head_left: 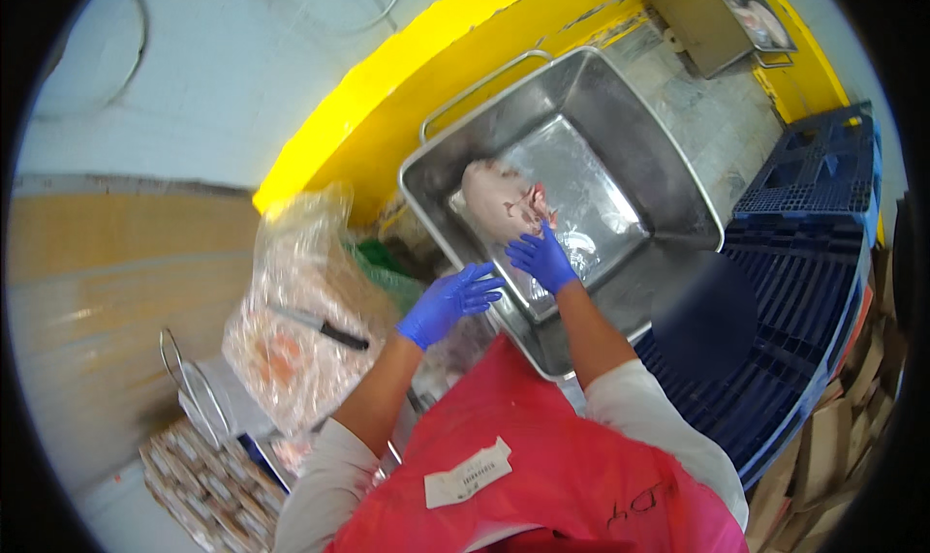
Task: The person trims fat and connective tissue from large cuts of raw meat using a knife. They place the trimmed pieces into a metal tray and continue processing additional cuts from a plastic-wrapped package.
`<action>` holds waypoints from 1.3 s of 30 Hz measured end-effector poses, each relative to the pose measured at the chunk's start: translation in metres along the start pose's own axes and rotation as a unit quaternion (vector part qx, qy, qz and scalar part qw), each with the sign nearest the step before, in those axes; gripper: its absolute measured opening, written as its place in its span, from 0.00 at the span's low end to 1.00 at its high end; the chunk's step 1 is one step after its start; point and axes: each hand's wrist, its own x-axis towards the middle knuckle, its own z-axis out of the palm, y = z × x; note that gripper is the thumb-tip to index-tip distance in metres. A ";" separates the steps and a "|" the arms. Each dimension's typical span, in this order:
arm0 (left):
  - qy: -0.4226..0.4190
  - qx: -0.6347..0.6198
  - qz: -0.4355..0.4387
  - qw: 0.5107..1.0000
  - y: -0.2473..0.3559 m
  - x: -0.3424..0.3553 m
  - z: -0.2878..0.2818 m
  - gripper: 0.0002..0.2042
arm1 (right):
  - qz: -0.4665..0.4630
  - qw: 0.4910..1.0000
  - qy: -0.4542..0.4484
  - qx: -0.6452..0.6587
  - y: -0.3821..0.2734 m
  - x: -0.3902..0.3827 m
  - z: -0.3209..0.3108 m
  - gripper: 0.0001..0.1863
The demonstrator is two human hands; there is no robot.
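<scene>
Steel tub (668, 180) — big, shiny, rectangular, with a rod handle — holds a pale, wet piece of raw meat (499, 199) near its middle. Right hand (542, 259) in a blue glove reaches in, fingers spread, just short of the meat, gripping nothing; left hand (448, 303), gloved too, hovers open over the rim. Crinkled clear plastic bag (291, 301) with a black-handled knife (325, 328) lies left; yellow ledge (387, 117) behind, blue pallet (804, 253) right.

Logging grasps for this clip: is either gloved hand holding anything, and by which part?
Nothing is clearly held. The right hand reaches over the large steel tub, fingertips beside the pale raw poultry piece; contact cannot be told. The left hand hovers open and empty.
</scene>
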 end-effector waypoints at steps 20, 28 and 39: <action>0.573 0.330 -0.182 0.728 -0.452 -0.199 0.124 0.26 | 0.012 0.483 -0.097 -0.870 -0.098 -0.102 -0.185 0.34; 0.676 -0.034 -0.139 0.723 -0.646 -0.121 0.243 0.26 | -0.023 0.316 -0.141 -0.938 -0.155 -0.113 -0.252 0.36; 0.814 -0.086 -0.054 0.572 -0.766 -0.136 0.197 0.24 | -0.042 0.241 -0.361 -0.900 -0.113 -0.099 -0.247 0.25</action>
